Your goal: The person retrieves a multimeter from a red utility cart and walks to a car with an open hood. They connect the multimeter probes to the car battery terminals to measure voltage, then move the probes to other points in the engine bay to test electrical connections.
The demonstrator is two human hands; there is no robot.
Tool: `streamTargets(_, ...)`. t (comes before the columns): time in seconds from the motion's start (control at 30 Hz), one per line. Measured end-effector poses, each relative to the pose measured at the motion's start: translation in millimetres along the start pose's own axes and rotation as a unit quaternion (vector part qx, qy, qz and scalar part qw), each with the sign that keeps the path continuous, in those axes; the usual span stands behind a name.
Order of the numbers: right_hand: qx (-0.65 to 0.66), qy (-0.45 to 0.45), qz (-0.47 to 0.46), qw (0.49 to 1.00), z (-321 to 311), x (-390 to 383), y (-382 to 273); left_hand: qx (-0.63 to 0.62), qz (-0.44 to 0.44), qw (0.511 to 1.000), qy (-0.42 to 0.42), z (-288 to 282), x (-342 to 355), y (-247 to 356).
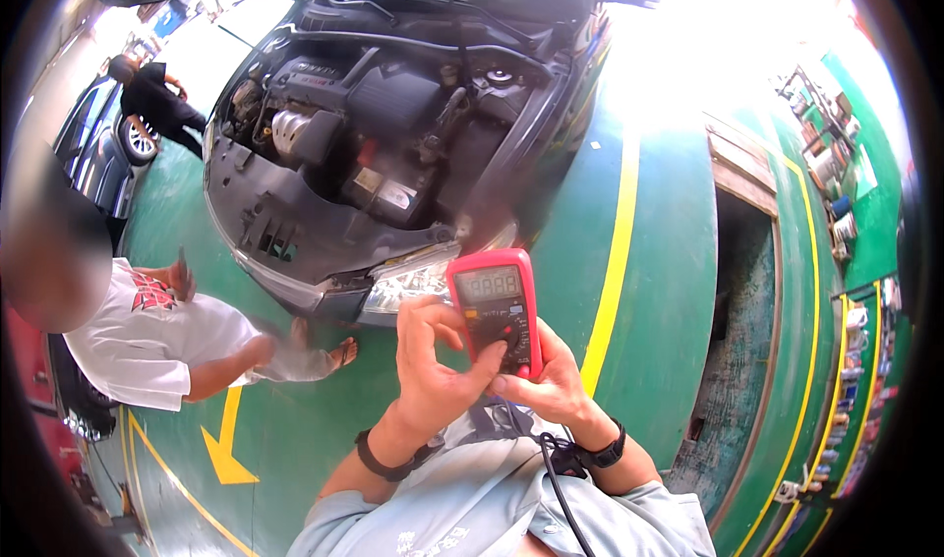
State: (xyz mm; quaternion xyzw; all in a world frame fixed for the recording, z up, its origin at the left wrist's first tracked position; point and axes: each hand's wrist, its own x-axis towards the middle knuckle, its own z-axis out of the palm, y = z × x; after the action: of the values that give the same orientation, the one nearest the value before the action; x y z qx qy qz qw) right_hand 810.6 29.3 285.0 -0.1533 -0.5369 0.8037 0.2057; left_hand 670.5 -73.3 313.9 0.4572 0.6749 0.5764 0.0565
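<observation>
A red-and-black digital multimeter (498, 309) is held up in front of my chest, its lit screen facing me. My right hand (553, 378) grips its lower right side, thumb across the bottom edge near the lead sockets. With bent fingers at the meter's left side, my left hand (429, 365) has its thumb on the round dial. A dark test lead (559, 488) hangs from below the meter over my shirt. Beyond the meter stands a dark car (285, 203) with its hood raised, the engine bay and battery (385, 191) exposed; a headlight (408, 284) is just past my hands.
To the left stands a person in white clothes (138, 346); another in black (162, 95) is farther back beside a second car (93, 134). On the right, a long recessed pit (733, 341) is cut into the green floor. Shelves with supplies (854, 390) line the right side.
</observation>
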Motion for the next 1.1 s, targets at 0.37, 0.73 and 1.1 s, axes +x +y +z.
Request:
streamTargets(0.37,0.029,-0.1,0.093,0.99,-35.7,30.7,17.2,-0.357,-0.316,0.878,-0.047,31.2,19.7,-29.7)
streamTargets(0.73,-0.259,-0.21,0.231,0.914,-55.8,62.8,72.2,-0.468,-0.252,0.838,0.124,-56.0,84.0,-53.6)
streamTargets(1.1,-0.452,0.23,0.029,0.862,-253.5,59.1,115.4,-0.58,-0.043,0.753,0.307,-347.0,83.8,-236.5)
